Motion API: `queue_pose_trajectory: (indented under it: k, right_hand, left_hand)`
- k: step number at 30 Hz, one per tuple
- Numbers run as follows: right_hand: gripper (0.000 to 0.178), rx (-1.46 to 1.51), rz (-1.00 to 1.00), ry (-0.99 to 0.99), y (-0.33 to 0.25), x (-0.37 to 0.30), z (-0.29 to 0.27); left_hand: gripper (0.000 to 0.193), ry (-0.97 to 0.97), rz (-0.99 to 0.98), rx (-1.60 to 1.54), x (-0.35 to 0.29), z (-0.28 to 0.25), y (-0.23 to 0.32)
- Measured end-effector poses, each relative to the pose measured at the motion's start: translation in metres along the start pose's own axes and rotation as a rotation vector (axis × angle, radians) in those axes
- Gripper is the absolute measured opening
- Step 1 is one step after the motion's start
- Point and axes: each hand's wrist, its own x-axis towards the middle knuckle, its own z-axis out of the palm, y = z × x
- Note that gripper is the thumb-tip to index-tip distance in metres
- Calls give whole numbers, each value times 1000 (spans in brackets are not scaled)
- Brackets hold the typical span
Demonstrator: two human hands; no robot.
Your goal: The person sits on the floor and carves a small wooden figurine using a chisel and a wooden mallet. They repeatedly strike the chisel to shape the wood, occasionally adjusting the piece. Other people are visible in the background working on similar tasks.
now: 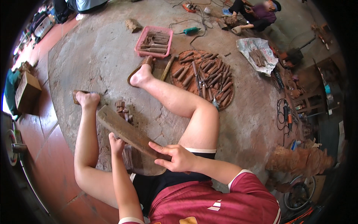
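Observation:
A long, slightly curved wooden board (128, 130) lies slantwise across the space between my legs, its far end up and to the left. My left hand (117, 144) grips the board's near-left edge around its middle, with most fingers hidden behind it. At the lower right end, my right hand (176, 158) holds the board, index finger and thumb stretched along its surface. Beneath the board, a brown wooden block (135, 159) is partly covered. Several small wood pieces (121, 107) sit on the floor just past the board.
A round bed of reddish sawdust (177, 79) bears many short wooden rods and some hand tools. Beyond my foot stands a pink basket (171, 37) of wood sticks. A white sack (244, 44), a green power tool (192, 30) and cords lie farther off. Another person (261, 16) sits at the far right.

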Motion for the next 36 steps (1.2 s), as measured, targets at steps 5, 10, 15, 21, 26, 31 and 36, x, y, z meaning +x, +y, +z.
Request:
queue_pose_trajectory:
  k: [5,10,15,21,26,31,36]
  right_hand:
    - [68,-19,-11,3,-3,-1,0]
    - [68,-24,-27,11,1,-1,1]
    - [68,-41,22,-76,-7,0,1]
    - [66,-59,65,-47,-3,0,3]
    - [66,-62,43,1,-3,-2,5]
    - [66,-81,51,9,-6,4,3]
    - [63,-72,52,25,2,3,5]
  left_hand:
    - [14,103,-40,-63,-7,5,0]
    - [5,139,91,-12,-1,20,6]
    - [25,161,199,243,5,-2,-31]
    - [11,128,80,90,-13,22,19]
    - [24,143,46,110,-16,8,9]
    - [28,181,7,7,-4,16,15]
    - [13,189,129,138,-4,23,18]
